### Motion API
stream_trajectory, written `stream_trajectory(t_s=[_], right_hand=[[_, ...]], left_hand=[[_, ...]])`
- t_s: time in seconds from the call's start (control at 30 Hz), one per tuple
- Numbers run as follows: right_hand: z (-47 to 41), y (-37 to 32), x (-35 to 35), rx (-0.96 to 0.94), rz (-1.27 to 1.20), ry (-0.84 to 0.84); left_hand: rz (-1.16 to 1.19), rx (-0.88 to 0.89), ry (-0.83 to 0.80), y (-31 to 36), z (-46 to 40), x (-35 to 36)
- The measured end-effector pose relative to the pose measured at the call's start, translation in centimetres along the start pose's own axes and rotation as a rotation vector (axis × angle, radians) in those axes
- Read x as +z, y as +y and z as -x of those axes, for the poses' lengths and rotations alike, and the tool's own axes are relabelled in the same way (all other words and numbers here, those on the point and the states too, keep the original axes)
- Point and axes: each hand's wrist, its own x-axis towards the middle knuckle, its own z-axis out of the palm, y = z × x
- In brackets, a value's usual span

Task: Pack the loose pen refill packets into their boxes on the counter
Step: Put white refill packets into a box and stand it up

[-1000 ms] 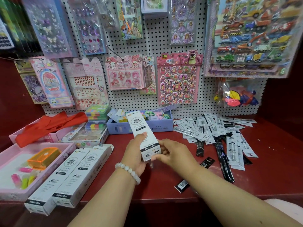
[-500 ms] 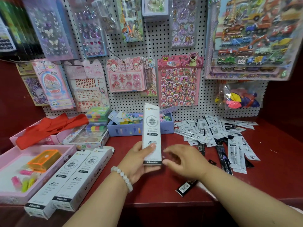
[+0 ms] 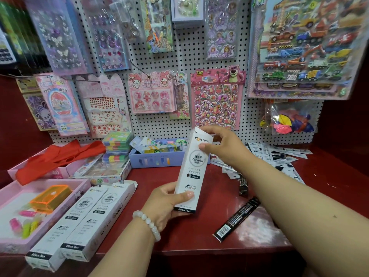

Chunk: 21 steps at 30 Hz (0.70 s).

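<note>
A tall white refill box (image 3: 192, 170) stands nearly upright above the red counter (image 3: 199, 232). My left hand (image 3: 165, 204) grips its lower end. My right hand (image 3: 223, 145) pinches the top end, fingers at the raised top flap. Two more white refill boxes (image 3: 83, 220) lie side by side at the front left. Several loose white refill packets (image 3: 279, 156) are spread on the counter at the right, partly hidden by my right arm. One black packet (image 3: 236, 221) lies alone near the front edge.
A pink tray (image 3: 24, 242) with an orange case sits at the left. A blue box (image 3: 157, 160) of small items stands at the back. A pegboard (image 3: 185, 62) hung with sticker sheets closes the back. The counter's front edge is near.
My left hand has raised the box and turned it upright. My right hand left the box's lower end and went up to its top flap.
</note>
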Motion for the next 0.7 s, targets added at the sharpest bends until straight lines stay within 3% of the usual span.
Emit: stream_trajectory(t_s=[0.2,0.43,0.7], right_hand=[[0.3,0.9,0.7,-0.021,0.101,0.053],[-0.2,0.0,1.0,-0.048,0.06,0.048],[-0.8,-0.6,2.1,-0.109,-0.023,0.155]], left_hand=[[0.041,0.035,0.135,-0.4,0.3,0.0],[0.144,0.055,0.148,-0.4,0.3,0.1],[0.36,0.003,0.256,-0.6,-0.2,-0.8]])
